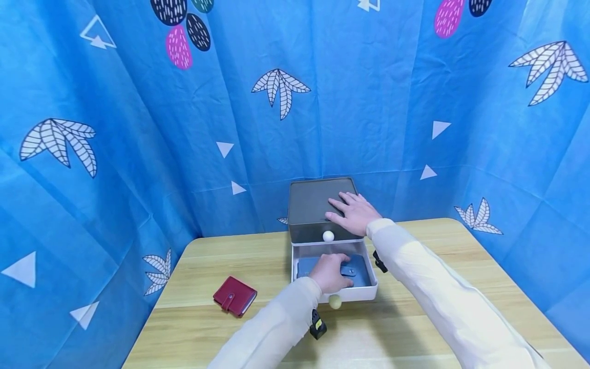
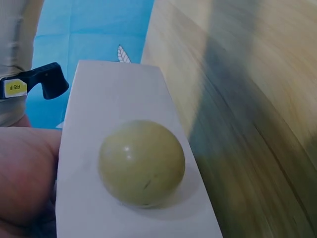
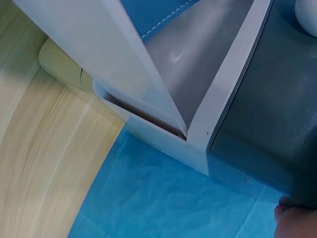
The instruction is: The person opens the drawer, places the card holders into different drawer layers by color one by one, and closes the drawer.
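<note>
In the head view, a two-tier box has a dark grey upper part [image 1: 318, 202] and a white drawer [image 1: 355, 294] pulled out below it. A blue wallet [image 1: 364, 266] with a snap strap lies inside the drawer. My left hand [image 1: 329, 273] reaches into the drawer and grips the wallet, fingers and thumb curved over it; part of the wallet is hidden beneath. My right hand [image 1: 354, 212] rests with fingers spread on the box's dark top. In the left wrist view, a yellowish round knob [image 2: 142, 163] sticks out from the drawer front.
A red wallet [image 1: 235, 296] with a snap strap lies on the wooden table [image 1: 193, 277], left of the box. The upper part carries a white knob [image 1: 328, 236]. A blue patterned curtain [image 1: 359, 128] hangs behind the table and at both sides.
</note>
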The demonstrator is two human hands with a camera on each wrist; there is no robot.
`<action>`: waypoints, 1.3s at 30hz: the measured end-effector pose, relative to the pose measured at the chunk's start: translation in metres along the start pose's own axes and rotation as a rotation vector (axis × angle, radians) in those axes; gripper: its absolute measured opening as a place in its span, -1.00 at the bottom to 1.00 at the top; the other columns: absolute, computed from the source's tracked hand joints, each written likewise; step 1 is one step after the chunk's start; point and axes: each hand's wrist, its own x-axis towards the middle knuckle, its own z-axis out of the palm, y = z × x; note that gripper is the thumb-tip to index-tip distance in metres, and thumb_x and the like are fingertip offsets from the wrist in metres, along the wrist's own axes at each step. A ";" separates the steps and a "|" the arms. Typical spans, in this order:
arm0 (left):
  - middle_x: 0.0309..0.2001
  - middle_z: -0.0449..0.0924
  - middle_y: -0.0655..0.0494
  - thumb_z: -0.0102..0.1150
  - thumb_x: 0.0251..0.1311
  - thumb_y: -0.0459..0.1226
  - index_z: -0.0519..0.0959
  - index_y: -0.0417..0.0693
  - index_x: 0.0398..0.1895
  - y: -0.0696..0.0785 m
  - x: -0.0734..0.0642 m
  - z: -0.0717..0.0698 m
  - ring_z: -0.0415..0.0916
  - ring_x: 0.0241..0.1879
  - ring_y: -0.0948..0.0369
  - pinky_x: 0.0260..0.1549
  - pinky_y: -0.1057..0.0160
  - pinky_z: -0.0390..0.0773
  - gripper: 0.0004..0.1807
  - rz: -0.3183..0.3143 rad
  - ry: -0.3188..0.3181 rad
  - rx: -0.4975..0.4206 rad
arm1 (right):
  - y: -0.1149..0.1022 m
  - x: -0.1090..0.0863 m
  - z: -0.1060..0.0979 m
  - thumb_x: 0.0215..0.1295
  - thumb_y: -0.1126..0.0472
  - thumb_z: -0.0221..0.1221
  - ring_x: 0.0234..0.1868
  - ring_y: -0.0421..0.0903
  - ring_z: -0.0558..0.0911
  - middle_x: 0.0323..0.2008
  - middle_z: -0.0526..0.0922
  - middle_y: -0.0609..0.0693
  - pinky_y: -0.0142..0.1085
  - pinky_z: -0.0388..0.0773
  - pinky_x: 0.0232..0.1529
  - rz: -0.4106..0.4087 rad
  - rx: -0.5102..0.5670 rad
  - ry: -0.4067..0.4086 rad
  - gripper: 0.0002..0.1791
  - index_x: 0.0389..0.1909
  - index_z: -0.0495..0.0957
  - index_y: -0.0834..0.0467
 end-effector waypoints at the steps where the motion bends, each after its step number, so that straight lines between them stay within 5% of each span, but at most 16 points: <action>1: 0.00 0.48 0.23 0.35 -0.15 -0.07 0.47 0.03 0.06 0.000 0.000 0.001 0.37 0.03 0.20 -0.03 0.23 0.38 -0.40 0.007 0.008 0.020 | 0.000 0.000 0.000 0.12 -0.48 -0.46 0.34 0.04 -0.07 0.33 0.03 0.07 -0.04 -0.27 0.27 0.000 -0.002 0.001 -0.19 0.33 0.07 -0.14; 20: -0.06 0.52 0.31 0.35 -0.24 0.08 0.54 0.17 -0.01 -0.001 0.002 0.002 0.37 -0.05 0.14 -0.08 0.07 0.33 -0.40 -0.004 0.049 0.213 | 0.000 0.001 0.000 0.10 -0.49 -0.46 0.34 0.04 -0.08 0.34 0.01 0.06 -0.04 -0.29 0.27 0.010 0.003 0.000 -0.17 0.32 0.08 -0.15; 28: -0.11 0.53 0.35 0.37 -0.30 0.11 0.57 0.24 -0.06 -0.001 0.002 0.003 0.30 -0.22 0.17 -0.31 0.10 0.20 -0.41 -0.044 0.051 0.224 | 0.000 0.001 0.001 0.08 -0.50 -0.47 0.34 0.03 -0.09 0.34 0.00 0.05 -0.05 -0.30 0.27 0.019 -0.001 -0.010 -0.16 0.33 0.06 -0.17; 39: -0.12 0.53 0.37 0.38 -0.31 0.10 0.57 0.25 -0.07 -0.002 0.003 0.003 0.27 -0.25 0.18 -0.33 0.12 0.16 -0.42 -0.056 0.051 0.207 | 0.000 -0.001 -0.001 0.10 -0.49 -0.46 0.34 0.04 -0.08 0.33 0.02 0.06 -0.04 -0.28 0.27 0.007 0.001 0.000 -0.17 0.33 0.07 -0.14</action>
